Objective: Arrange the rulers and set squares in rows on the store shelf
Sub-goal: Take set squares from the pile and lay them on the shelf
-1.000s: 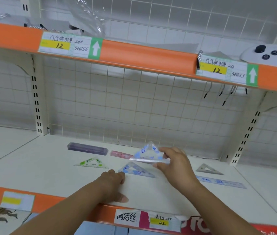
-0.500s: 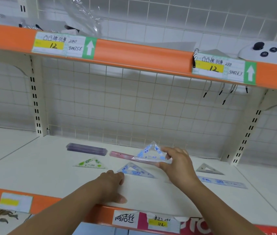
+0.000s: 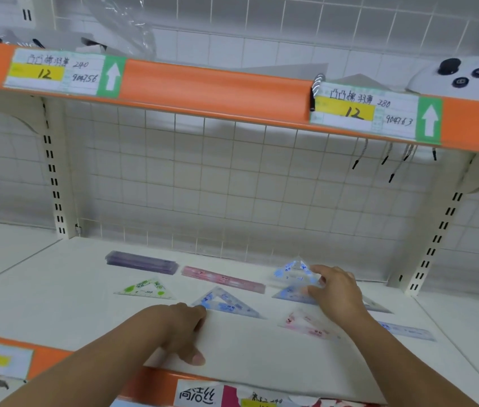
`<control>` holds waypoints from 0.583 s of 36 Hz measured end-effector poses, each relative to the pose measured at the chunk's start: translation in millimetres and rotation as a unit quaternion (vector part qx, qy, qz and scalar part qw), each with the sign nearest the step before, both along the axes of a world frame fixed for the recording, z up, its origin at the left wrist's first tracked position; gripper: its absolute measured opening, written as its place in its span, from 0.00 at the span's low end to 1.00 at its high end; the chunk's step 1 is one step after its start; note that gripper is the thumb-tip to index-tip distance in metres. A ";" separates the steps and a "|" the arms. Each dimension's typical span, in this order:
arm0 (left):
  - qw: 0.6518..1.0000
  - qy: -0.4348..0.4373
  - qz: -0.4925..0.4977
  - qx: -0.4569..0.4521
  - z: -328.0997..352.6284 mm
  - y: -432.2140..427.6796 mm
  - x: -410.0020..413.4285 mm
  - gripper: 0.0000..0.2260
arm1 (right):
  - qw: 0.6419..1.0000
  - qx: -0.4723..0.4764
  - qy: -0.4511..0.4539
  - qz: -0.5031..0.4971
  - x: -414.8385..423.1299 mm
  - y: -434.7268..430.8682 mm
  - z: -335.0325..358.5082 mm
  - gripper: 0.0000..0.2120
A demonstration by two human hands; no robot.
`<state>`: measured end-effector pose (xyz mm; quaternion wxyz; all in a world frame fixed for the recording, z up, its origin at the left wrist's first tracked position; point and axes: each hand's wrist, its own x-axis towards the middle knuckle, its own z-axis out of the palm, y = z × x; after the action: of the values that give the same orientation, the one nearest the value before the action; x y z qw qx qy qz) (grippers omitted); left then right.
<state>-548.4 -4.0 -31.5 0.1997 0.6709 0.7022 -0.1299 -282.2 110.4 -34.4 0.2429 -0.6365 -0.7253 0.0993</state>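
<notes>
Fingers [image 3: 325,271] of my right hand [image 3: 336,292] pinch the clear blue-printed plastic set square [image 3: 291,271], long edge leftward; my left hand [image 3: 179,326] lies open.

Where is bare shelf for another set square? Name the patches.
Bare: white shelf left of the stacked purple rulers and green-printed set square; also the front strip between the left hand and pink-printed set square. Crowded: around the right hand holding a blue-printed set square over another.

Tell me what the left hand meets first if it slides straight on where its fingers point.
The blue set square lying flat just ahead: the left hand has its fingertips at the square's near left corner, perhaps touching. Behind it lies the pink ruler.
</notes>
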 end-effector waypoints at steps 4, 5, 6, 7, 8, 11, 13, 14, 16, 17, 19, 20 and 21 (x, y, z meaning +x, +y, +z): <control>1.000 0.001 0.002 -0.007 0.6 1.8 0.2 0.26 | 0.999 -0.026 -0.020 -0.010 11.3 19.8 -7.4 0.22; 1.000 0.000 0.004 -0.007 0.3 1.9 -0.1 0.26 | 0.999 -0.033 -0.025 -0.008 12.9 23.2 -8.5 0.22; 1.000 0.000 0.006 -0.007 0.1 2.0 -0.3 0.26 | 0.999 -0.042 -0.032 -0.006 14.3 26.8 -9.8 0.22; 1.000 -0.001 0.007 -0.008 0.3 2.1 -0.6 0.26 | 0.998 -0.051 -0.040 -0.003 15.4 29.9 -10.8 0.22; 1.000 -0.001 0.008 -0.009 0.6 2.1 -0.7 0.26 | 0.997 -0.063 -0.048 0.000 15.9 32.8 -11.7 0.22; 1.000 -0.003 0.014 -0.015 1.1 2.1 -0.5 0.26 | 0.993 -0.097 -0.072 0.015 17.0 41.2 -16.3 0.22; 1.000 0.002 0.017 -0.016 0.5 2.9 0.2 0.26 | 0.990 -0.114 -0.077 0.020 17.3 45.8 -20.0 0.23; 1.000 0.007 0.018 -0.016 -0.2 3.4 0.5 0.27 | 0.989 -0.122 -0.078 0.020 17.6 47.5 -21.5 0.23; 1.000 0.011 0.020 -0.016 -1.5 4.2 0.7 0.27 | 0.988 -0.130 -0.082 0.018 18.2 49.3 -23.1 0.22; 1.000 0.011 0.022 -0.015 -1.8 4.4 0.6 0.27 | 0.988 -0.133 -0.081 0.019 18.6 49.9 -23.6 0.22; 1.000 0.013 0.024 -0.015 -1.7 4.9 0.7 0.27 | 0.987 -0.140 -0.075 0.022 19.5 51.5 -24.6 0.23; 0.999 0.014 0.025 -0.015 -1.4 5.2 0.9 0.27 | 0.987 -0.145 -0.072 0.023 19.9 52.6 -25.2 0.23; 0.999 0.015 0.027 -0.017 -1.0 5.1 1.2 0.27 | 0.986 -0.149 -0.074 0.025 20.2 53.4 -25.8 0.23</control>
<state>-547.2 1.1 -32.4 0.2037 0.6465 0.7204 -0.1465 -262.0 163.8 -60.2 0.0885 -0.6531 -0.7337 0.1654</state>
